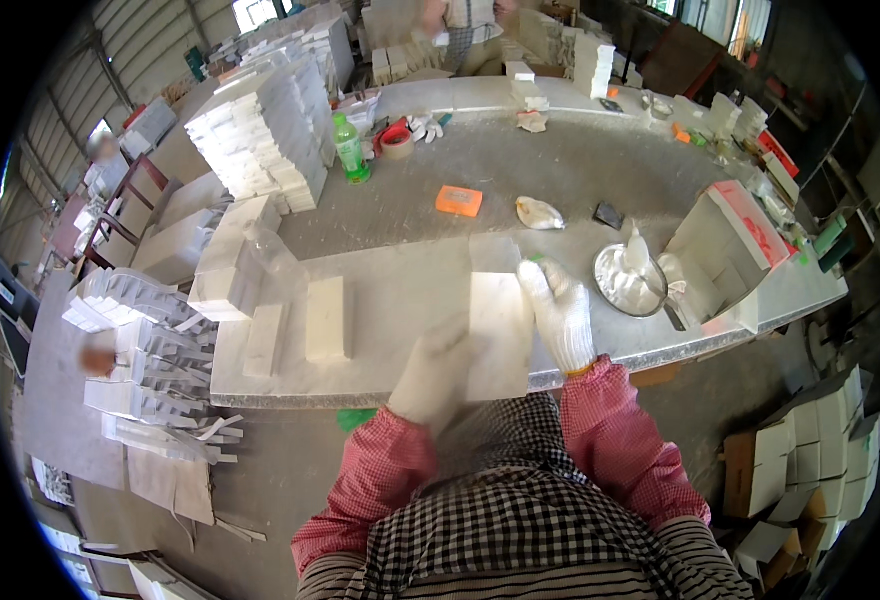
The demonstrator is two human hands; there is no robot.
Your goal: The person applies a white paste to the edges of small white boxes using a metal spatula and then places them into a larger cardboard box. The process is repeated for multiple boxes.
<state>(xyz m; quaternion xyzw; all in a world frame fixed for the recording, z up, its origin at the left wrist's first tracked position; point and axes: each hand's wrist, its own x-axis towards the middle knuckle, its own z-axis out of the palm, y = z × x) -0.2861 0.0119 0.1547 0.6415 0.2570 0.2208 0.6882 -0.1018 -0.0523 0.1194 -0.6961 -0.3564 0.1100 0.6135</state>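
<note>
In front of me, a white rectangular card piece (501, 335), perhaps a flat box, overlaps the near edge of the table. My right hand (562, 318), in a white knit glove with greenish fingertips, is closed along its right side. My left hand (430, 380) is smeared by motion near the card's lower left edge; its fingers cannot be made out. A round metal bowl (630, 280) with white contents stands right of my right hand. To the left, two narrow white boxes, one upright-looking (328, 320) and one lower (265, 340), lie on the table.
Tall stacks of white card (260, 140) rise at the far left, beside a green bottle (350, 150). An orange block (459, 201) lies mid-table. An open white carton (720, 250) stands at right. More cartons (810, 450) are on the floor. Another person (472, 30) is across the table.
</note>
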